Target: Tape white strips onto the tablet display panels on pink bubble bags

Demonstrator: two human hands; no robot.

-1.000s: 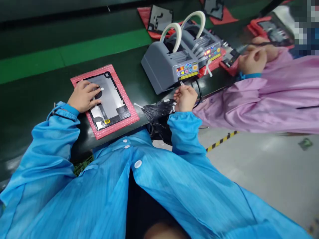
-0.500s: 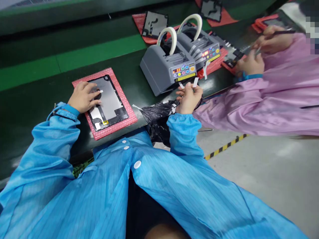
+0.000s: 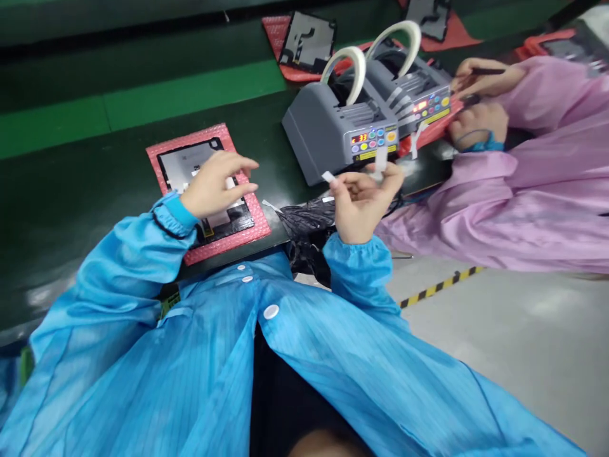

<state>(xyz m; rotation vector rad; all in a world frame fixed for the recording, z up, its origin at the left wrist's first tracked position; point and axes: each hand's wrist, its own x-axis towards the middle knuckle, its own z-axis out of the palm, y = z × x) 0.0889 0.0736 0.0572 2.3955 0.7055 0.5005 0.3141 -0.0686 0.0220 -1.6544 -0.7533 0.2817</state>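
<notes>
My right hand [image 3: 364,200] is raised palm-up in front of a grey tape dispenser [image 3: 340,130], with white tape strips [image 3: 379,160] stuck on its fingertips. My left hand [image 3: 216,184] hovers over a grey tablet back panel [image 3: 188,166] that lies on a pink bubble-wrap mat [image 3: 228,238]; its fingers are stretched out toward the right and hold nothing I can see.
A second tape dispenser [image 3: 412,86] stands behind the first. A co-worker in a pink coat [image 3: 533,184] works at the right, hands [image 3: 480,120] on a red tray. More panels on pink mats [image 3: 304,41] lie on the dark green belt. A black bag [image 3: 299,219] hangs at the table edge.
My left hand lifted off the panel and moved right. My right hand pulled away from the dispenser and rose, carrying tape strips on its fingers.
</notes>
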